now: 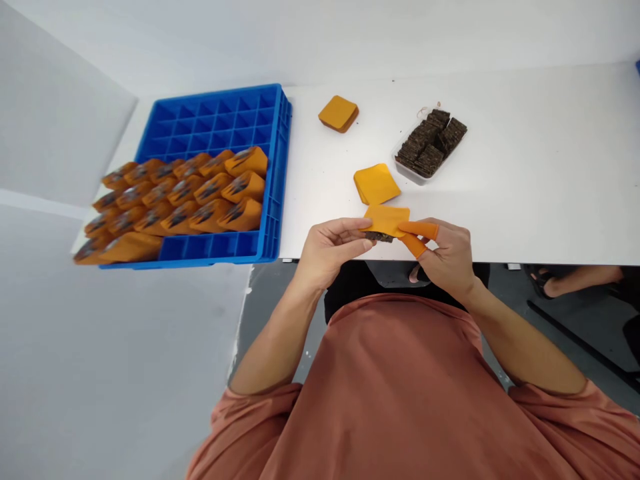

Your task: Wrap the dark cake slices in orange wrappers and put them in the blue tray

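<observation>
In front of my body, at the table's near edge, both hands hold a small orange-yellow paper piece (387,219); whether it is a flat sheet or a pouch I cannot tell. My left hand (327,250) pinches its left side. Orange covers sit on the thumb and a finger of my right hand (445,253), which grips the right side. A dark brown flaky slab (380,237) shows under the paper's lower edge, between the hands; the rest of it is hidden. Just beyond lies a stack of orange-yellow paper pieces (377,184).
A blue divided crate (274,167) at left holds rows of orange pouches (183,193) with dark contents. Dark slabs fill a clear plastic tub (419,179). Another orange stack (339,113) lies farther back on the white table (530,167). Another person's foot (545,283) shows below, right.
</observation>
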Demonstrator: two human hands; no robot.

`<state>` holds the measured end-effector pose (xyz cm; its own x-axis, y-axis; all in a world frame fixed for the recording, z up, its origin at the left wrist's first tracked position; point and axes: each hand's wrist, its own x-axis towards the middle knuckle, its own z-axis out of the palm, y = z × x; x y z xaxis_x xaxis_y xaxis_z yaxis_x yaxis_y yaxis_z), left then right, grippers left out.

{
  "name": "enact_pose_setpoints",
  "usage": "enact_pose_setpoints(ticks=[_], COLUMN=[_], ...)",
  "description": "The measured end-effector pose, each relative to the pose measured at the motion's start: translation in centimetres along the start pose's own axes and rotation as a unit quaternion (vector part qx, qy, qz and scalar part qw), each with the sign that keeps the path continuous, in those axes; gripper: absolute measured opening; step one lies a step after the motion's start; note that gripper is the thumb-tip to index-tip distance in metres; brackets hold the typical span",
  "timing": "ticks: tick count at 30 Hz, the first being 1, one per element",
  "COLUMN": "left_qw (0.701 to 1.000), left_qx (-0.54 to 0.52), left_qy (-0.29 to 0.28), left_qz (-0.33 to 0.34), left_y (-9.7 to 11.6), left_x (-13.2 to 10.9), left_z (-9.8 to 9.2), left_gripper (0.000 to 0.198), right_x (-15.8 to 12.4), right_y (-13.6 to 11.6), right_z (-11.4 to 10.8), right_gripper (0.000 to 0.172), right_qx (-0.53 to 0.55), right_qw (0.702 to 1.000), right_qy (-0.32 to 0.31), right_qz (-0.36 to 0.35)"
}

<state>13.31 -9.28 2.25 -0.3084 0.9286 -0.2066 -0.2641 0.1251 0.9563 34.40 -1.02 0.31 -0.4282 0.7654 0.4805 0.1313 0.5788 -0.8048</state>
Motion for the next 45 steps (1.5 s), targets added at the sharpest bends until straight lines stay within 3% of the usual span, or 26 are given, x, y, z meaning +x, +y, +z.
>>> enact_pose_setpoints(ticks=[5,10,16,22,29,34,41,45], left_qw=[0.995,0.959,0.91,0.879,0.878,0.873,0.882,0.886], left_qx=[0.064,0.188,0.279,0.299,0.314,0.299,0.296,0.289], left_qy=[0.024,0.081,0.086,0.067,0.026,0.042,0.079,0.055], left_qz=[0.066,0.196,0.294,0.364,0.361,0.384,0.359,0.359], left_y=[-0.1,-0.5,-0.8,-0.5,-0.4,-0.6,-1.0,-1.0], left_x=[0.0,-0.3,-0.5,-0.3,-0.3,0.0,0.3,0.4], left_z=[-0.2,-0.3,-0.7,-1.1,-0.7,-0.5,-0.5,-0.3], left_gripper=[0.035,0.015,0.014,0.017,0.02,0.014,0.021,0.019], right_x=[0.3,0.2,0.2,0.4,0.6,0.7,0.5,0.7], right_y=[0.3,0.0,0.1,-0.1,-0.1,0.1,0.3,0.3], right_z=[0.0,0.0,-0.5,-0.9,-0.9,-1.2,-1.3,-1.1], right_gripper=[0.015,0.016,0.014,0.017,0.017,0.018,0.014,0.016], right_qx=[-0.008,0.025,0.0,0.021,0.008,-0.004,-0.018,-0.018], right_qw=[1.0,0.999,1.0,0.999,0.999,0.999,1.0,1.0], right_qy=[0.0,-0.001,0.002,0.011,0.007,0.021,0.021,0.021], right_qz=[0.016,0.031,0.008,-0.035,-0.031,-0.031,0.005,-0.011])
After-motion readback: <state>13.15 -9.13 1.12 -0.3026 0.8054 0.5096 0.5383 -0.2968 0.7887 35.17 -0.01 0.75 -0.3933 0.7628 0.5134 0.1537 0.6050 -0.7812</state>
